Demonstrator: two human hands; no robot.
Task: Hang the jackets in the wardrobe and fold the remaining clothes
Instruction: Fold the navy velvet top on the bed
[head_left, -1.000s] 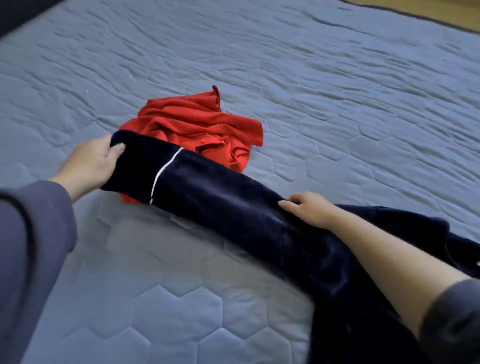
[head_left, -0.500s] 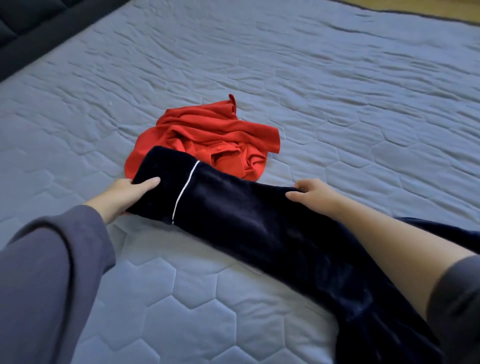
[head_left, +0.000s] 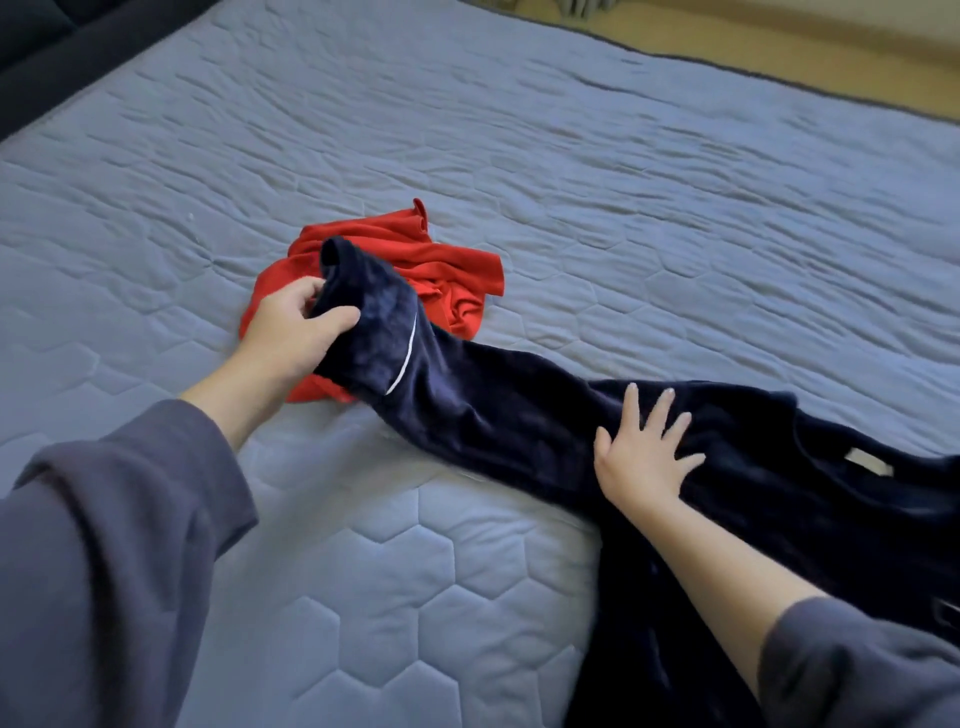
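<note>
Your left sleeve (head_left: 104, 545), grey, comes in from the near left side of the mattress (head_left: 623, 182); your left hand (head_left: 291, 327) grips the cuff (head_left: 358, 291) of the navy garment (head_left: 493, 415), thumb on top and fingers curled underneath, holding that end raised off the quilting. Just behind and below the cuff lies the red garment (head_left: 457, 275), crumpled near the middle of the mattress and well apart from its far edge; the navy cloth overlaps its near side. A thin white piping line (head_left: 402, 358) crosses the navy fabric just past your grip. From there the garment runs toward the near right side of the mattress, where the rest of it lies bunched. Your right hand (head_left: 644, 457) lies flat on it, fingers straight and spread apart, pressing the cloth down; your right sleeve (head_left: 857, 670) is pushed up the forearm.
</note>
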